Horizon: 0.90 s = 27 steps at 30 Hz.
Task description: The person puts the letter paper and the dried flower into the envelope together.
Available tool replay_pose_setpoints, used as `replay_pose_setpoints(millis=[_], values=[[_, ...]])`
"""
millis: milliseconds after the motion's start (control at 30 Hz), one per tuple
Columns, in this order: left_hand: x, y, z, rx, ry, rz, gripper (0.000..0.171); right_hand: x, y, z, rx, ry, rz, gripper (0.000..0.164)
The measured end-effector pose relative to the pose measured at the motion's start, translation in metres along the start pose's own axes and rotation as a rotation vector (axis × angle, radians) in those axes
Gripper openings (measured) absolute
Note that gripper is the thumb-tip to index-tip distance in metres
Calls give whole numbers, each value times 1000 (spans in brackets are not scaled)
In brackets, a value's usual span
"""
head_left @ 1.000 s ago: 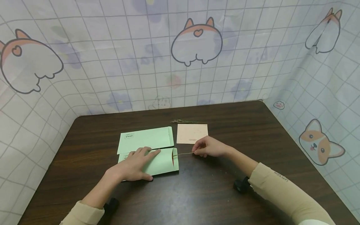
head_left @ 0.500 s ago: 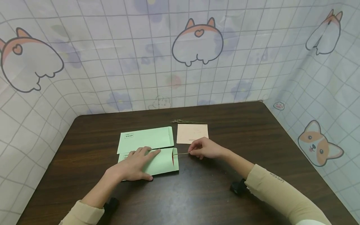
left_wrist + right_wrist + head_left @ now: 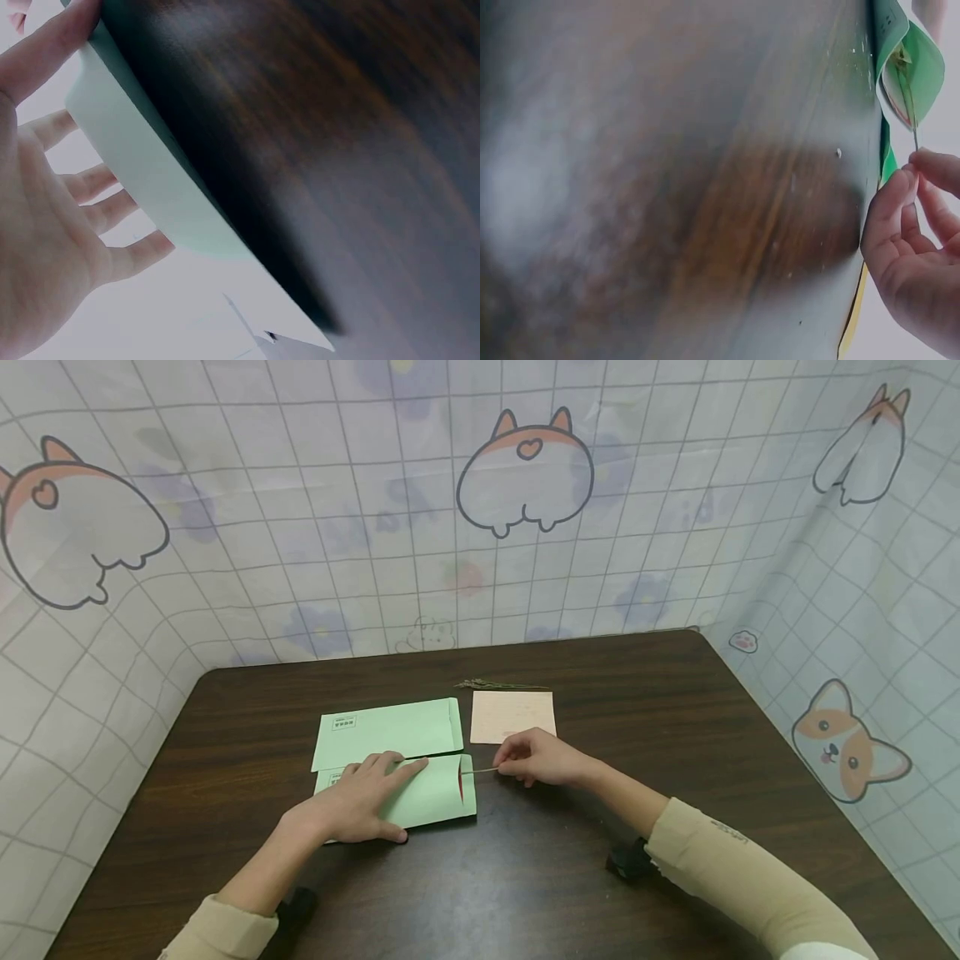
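In the head view my left hand (image 3: 356, 806) rests on the nearer pale green envelope (image 3: 435, 797), fingers spread along its far side and thumb at its near edge. The envelope's right-hand mouth bows open, with red showing inside. My right hand (image 3: 540, 757) pinches a thin plant stem (image 3: 483, 770) between thumb and fingertips. The stem runs into the mouth; in the right wrist view a greenish leafy part of the sprig (image 3: 905, 79) lies inside. The left wrist view shows my thumb and fingers on the bowed envelope (image 3: 142, 165).
A second green envelope (image 3: 393, 731) lies just behind the first. A cream card (image 3: 502, 714) lies right of it, and a dried grass sprig (image 3: 502, 685) along the card's far edge. The dark wooden table (image 3: 487, 893) meets a patterned cloth (image 3: 525, 593) at the back.
My right hand has moved slightly left toward the envelope's mouth, and the stem shows shorter outside it. My left hand and the envelopes have stayed in place.
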State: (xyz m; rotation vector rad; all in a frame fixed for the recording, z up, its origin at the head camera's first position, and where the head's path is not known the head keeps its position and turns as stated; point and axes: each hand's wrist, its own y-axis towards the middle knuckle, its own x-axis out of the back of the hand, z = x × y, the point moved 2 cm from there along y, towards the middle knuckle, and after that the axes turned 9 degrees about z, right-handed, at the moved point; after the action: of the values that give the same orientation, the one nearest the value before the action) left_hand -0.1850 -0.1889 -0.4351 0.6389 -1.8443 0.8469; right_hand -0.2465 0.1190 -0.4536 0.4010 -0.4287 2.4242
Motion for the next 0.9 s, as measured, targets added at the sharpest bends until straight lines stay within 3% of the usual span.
replay_pose_setpoints(millis=[233, 900], values=[[1, 0, -1, 3, -2, 0, 102, -4, 5, 2, 33, -17, -20, 13], [2, -2, -1, 4, -18, 11, 102, -13, 15, 10, -10, 9, -54, 10]])
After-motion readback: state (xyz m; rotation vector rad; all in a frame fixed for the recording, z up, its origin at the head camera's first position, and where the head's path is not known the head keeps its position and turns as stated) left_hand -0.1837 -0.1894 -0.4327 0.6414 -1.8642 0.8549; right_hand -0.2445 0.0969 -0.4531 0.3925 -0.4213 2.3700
